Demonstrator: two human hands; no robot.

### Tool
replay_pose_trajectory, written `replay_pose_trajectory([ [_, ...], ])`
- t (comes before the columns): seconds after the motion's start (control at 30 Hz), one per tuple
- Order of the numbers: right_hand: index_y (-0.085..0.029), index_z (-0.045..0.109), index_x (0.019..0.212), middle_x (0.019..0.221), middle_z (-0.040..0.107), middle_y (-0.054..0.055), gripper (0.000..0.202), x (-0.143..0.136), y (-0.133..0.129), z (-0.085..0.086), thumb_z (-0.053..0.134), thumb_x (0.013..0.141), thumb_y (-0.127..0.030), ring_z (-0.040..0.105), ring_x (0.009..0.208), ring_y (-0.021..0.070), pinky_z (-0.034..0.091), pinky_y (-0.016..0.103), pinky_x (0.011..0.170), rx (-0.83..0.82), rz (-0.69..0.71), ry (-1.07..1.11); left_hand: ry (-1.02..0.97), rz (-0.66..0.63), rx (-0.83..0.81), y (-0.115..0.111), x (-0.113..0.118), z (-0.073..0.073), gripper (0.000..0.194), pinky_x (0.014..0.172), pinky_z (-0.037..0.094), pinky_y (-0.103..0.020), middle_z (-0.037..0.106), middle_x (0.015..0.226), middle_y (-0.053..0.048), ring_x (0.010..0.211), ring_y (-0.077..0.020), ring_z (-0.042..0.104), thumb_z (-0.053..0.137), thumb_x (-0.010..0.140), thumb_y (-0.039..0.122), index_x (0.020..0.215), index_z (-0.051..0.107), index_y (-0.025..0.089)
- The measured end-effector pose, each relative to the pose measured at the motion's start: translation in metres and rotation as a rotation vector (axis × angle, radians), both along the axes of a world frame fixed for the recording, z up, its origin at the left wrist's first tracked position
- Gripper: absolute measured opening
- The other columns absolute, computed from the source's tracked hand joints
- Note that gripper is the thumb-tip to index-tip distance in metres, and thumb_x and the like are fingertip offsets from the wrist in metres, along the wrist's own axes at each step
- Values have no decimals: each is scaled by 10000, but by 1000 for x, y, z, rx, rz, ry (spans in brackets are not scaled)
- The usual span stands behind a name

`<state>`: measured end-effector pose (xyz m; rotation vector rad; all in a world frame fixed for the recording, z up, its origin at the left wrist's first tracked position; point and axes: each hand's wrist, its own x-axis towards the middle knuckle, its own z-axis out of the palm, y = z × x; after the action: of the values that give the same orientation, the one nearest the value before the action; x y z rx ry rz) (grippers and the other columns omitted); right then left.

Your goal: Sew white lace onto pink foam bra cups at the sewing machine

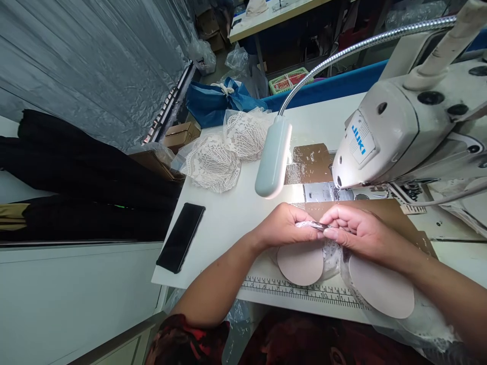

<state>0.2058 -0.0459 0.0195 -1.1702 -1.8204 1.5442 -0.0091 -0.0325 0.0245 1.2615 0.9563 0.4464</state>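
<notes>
Two hands (283, 225) (359, 234) pinch between fingers a white-lace, beige-cupped garment (300, 264), likely soft, light, best edge-held, at the white table's (232, 215) front edge.

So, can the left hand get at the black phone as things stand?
Likely yes: the black phone lies uncovered on the white table, with nothing showing in between. The left hand seems to be pinching the lacy cup piece, though, so it would have to let go first.
</notes>
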Motion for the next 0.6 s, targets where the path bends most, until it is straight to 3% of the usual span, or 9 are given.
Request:
replay_pose_trajectory([
  [0.2,-226,661,813,739,651,-1,234,-8,-3,3,596,895,-435,572,658,150,443,290,600,84,-55,-51,-24,-56,-23,-1,1,-1,253,530,288,-200,451,577,57,565,-56,376,809,699,322,644,685,108],
  [0.4,-210,637,827,729,616,19,342,5,4,-3,607,866,-548,552,635,154,451,283,556,12,-99,28,-19,-27,15,0,-2,-1,251,626,423,-223,680,755,-27,702,-121,570,802,731,351,830,776,122],
  [0.6,-218,632,957,682,555,-16,380,7,6,-7,651,819,-571,514,614,142,423,269,534,-105,-13,40,-40,32,10,1,-1,-4,245,720,486,-251,727,822,-59,786,-156,637,812,729,338,850,777,128],
])
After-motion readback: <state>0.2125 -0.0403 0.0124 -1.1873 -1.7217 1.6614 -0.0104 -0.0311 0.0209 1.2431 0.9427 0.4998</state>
